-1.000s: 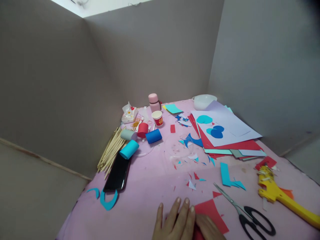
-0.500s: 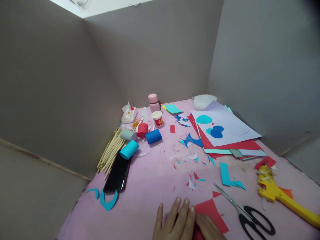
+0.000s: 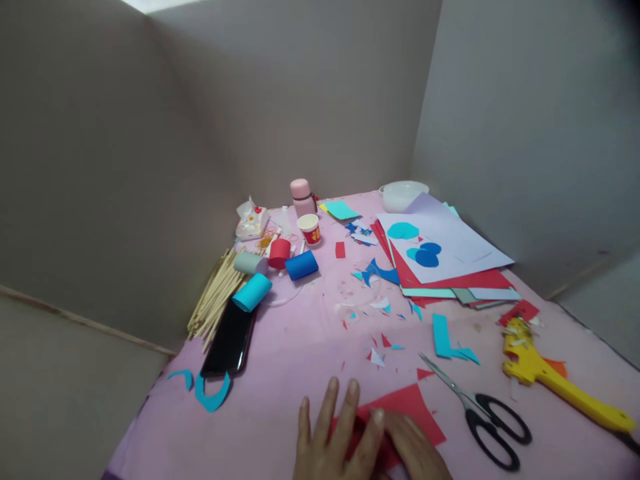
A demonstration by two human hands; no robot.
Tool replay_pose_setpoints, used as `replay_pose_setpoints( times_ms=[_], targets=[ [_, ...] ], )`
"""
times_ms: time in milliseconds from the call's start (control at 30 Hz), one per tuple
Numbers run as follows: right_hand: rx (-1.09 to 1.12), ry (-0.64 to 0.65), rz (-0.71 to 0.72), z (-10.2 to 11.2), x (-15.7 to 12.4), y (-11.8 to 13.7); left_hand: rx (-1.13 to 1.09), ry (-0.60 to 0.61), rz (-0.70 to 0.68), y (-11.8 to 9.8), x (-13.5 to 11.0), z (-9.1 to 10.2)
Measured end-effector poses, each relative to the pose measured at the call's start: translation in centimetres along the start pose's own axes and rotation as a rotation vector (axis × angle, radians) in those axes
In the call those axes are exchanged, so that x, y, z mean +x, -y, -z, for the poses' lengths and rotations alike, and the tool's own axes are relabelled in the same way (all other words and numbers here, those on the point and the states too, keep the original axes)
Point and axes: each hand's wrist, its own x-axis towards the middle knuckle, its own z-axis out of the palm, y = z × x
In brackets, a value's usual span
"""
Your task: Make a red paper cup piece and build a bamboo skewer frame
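My left hand [image 3: 330, 437] lies flat at the bottom edge with its fingers spread, pressing on a red paper piece [image 3: 407, 410] on the pink table [image 3: 280, 373]. My right hand [image 3: 417, 450] rests beside it on the same red paper, fingers extended and touching the left fingertips; most of it is cut off by the frame. Black-handled scissors [image 3: 480, 413] lie just right of the red paper, blades closed and pointing away.
A yellow tool [image 3: 555, 383] lies at right. Stacked coloured sheets [image 3: 445, 260] sit at back right by a white bowl [image 3: 403, 195]. At left are a black phone [image 3: 229, 340], bamboo sticks [image 3: 213, 297], paper rolls [image 3: 277, 267], a cup [image 3: 310, 230] and a pink bottle [image 3: 301, 197]. Grey walls enclose the table.
The view has tilted down a little, showing more of both hands. My left fingers have spread wider and shifted slightly on the red paper.
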Motion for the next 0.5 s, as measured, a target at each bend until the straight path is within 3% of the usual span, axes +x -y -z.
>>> replay_pose_setpoints(
  times_ms=[200, 400, 500],
  targets=[
    [0.000, 0.026, -0.005, 1.4, 0.7, 0.8, -0.209, 0.022, 0.147, 0.5, -0.8, 1.9],
    [0.064, 0.115, -0.093, 2.2, 0.6, 1.3, -0.328, 0.173, 0.286, 0.7, -2.0, 2.3],
    [0.056, 0.098, -0.097, 2.7, 1.0, 1.5, -0.405, 0.256, 0.385, 0.5, -2.1, 2.2]
  ],
)
